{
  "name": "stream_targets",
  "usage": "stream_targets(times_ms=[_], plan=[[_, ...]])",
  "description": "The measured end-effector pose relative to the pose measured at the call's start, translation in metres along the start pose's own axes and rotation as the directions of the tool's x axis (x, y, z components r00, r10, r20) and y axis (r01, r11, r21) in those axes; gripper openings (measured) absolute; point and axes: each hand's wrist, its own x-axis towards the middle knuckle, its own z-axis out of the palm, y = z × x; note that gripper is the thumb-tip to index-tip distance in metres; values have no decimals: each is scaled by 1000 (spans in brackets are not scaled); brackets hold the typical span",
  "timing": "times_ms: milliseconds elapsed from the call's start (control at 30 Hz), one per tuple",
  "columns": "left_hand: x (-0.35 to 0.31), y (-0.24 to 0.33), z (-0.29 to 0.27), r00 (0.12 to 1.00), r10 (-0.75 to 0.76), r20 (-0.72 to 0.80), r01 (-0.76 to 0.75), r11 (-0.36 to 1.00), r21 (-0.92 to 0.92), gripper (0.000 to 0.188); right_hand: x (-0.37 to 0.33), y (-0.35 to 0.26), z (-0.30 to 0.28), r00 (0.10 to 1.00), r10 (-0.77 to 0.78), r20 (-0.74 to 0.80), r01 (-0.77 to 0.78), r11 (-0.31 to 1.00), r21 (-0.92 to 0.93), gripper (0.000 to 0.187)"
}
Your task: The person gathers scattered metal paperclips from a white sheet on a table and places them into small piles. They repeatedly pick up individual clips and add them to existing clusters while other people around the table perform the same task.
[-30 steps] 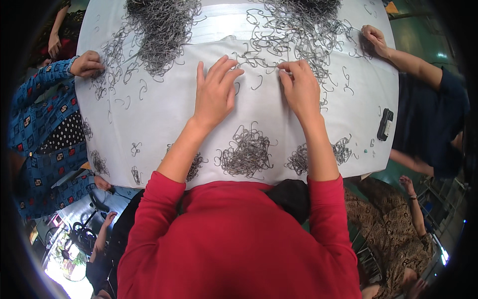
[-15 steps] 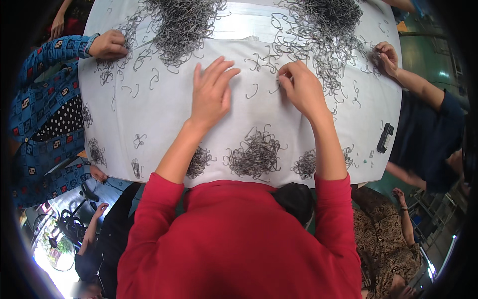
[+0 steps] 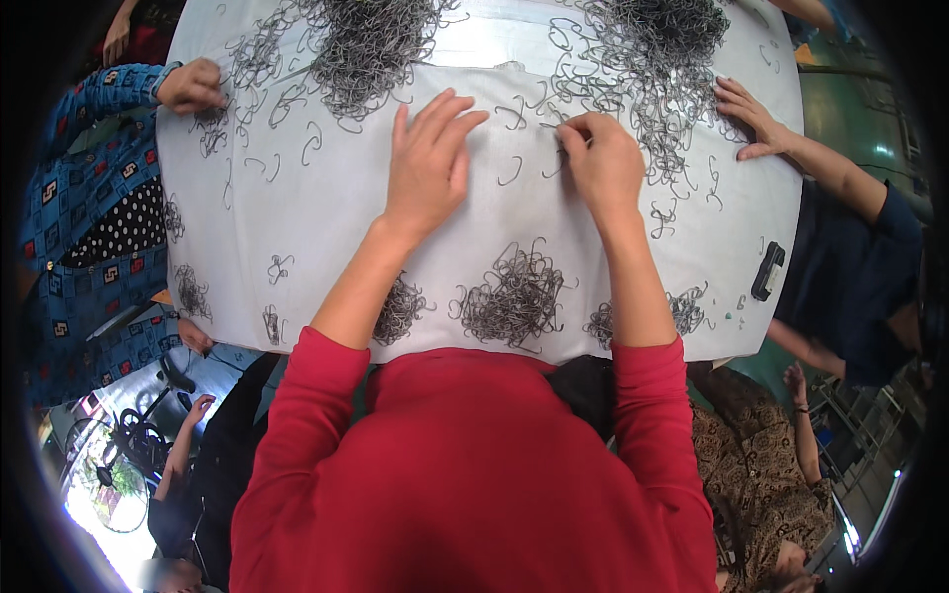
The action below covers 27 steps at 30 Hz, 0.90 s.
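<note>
My left hand [image 3: 433,163] hovers over the white table cover [image 3: 326,237], open, its fingers apart and nothing in them. To its right, my right hand [image 3: 603,163] has thumb and forefinger pinched on a thin dark wire hook [image 3: 550,126], mostly hidden by the fingertips. Between my hands lie a few loose wire hooks [image 3: 511,172]. A tangled heap of hooks [image 3: 371,59] rises beyond my left hand, and a second heap [image 3: 672,44] beyond my right. A smaller pile of hooks [image 3: 516,296] sits near the table's front edge, close to my body.
A co-worker's hand [image 3: 194,87] is at scattered hooks on the left; another person's hand [image 3: 753,121] reaches in from the right. A black block-shaped object [image 3: 768,271] lies by the right edge. Small hook piles [image 3: 192,293] line the near side.
My right hand has shifted slightly and its fingers are more tightly pinched. The co-worker's hand on the right has opened out and moved left toward the heap.
</note>
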Motion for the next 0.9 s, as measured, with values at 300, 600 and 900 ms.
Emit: stream_targets(times_ms=[300,600,900], plan=[[-21,-11,-14,995,-70,-64,68,997,-18,33,-52,13,-43,907,51,418,-214,911,354,14],[18,11,26,989,116,91,-114,993,-22,44,-61,13,-37,988,35,152,-50,994,95,34],[37,-11,37,993,33,110,-46,992,119,45,-50,6,-22,958,-98,271,65,990,129,34]])
